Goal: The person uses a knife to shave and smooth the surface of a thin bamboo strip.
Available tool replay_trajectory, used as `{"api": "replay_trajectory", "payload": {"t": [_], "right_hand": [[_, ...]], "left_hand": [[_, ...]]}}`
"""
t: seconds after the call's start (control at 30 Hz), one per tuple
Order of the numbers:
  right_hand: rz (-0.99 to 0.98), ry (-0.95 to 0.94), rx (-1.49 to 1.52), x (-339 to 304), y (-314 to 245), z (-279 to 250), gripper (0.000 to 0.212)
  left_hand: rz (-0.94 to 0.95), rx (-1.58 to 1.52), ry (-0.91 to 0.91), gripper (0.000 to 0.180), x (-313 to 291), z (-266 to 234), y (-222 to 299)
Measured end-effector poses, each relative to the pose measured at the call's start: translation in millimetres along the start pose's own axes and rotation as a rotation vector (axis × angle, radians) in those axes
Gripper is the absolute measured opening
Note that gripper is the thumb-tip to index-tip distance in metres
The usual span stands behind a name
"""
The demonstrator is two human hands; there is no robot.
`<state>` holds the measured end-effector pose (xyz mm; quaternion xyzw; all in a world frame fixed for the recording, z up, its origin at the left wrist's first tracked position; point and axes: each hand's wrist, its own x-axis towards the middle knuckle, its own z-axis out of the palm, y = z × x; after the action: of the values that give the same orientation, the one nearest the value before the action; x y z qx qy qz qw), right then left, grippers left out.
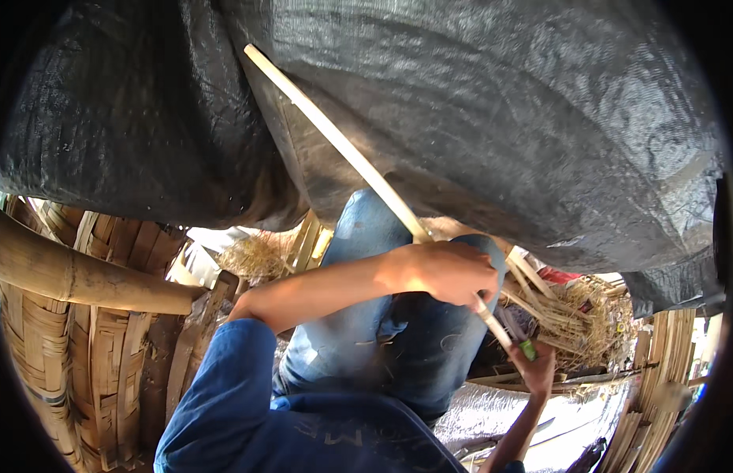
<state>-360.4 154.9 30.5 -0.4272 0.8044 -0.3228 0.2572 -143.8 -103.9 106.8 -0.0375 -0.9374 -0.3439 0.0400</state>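
A long pale bamboo strip (333, 135) slants from the upper left down across my knees. My left hand (449, 272) is closed around it above my knee, the arm crossing my lap. The strip's lower end runs out past that hand toward my right hand (537, 366), which is lower and to the right. My right hand is closed on a slim tool with a green handle (528, 349), apparently a knife, held against the strip's lower end. The blade is hard to make out, and the fingers partly hide the contact.
Dark plastic sheeting (477, 102) hangs in front. A thick bamboo pole (83, 268) and woven bamboo panels (35, 339) stand at left. Split strips (540, 296) and shavings (591, 311) lie right of my knees. Upright bamboo slats (654, 378) are farther right.
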Motion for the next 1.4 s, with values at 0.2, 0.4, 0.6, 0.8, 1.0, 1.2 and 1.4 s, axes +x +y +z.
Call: {"api": "replay_trajectory", "payload": {"t": [0.2,0.4,0.6,0.8,1.0,1.2,1.4], "right_hand": [[-0.061,-0.157,0.263,-19,6,15,0.014],[-0.122,-0.005,0.513,-42,3,15,0.014],[-0.224,0.314,0.695,-33,-31,32,0.019],[-0.244,0.646,0.888,-13,-69,48,0.015],[-0.181,0.788,0.859,35,-88,46,0.022],[-0.269,0.736,0.920,86,-120,44,0.024],[-0.314,0.714,0.998,86,-156,21,0.030]], "left_hand": [[-0.070,0.131,-0.160,0.025,-32,-36,34],[0.041,0.425,0.044,0.015,-76,-78,60],[0.338,0.765,0.786,0.023,-51,-119,112],[0.232,-0.494,0.957,0.036,20,-32,73],[0.093,-0.641,0.493,0.047,82,40,51],[0.035,-0.657,0.579,0.034,81,36,18],[0.071,-0.722,0.567,0.037,38,73,29]]}}
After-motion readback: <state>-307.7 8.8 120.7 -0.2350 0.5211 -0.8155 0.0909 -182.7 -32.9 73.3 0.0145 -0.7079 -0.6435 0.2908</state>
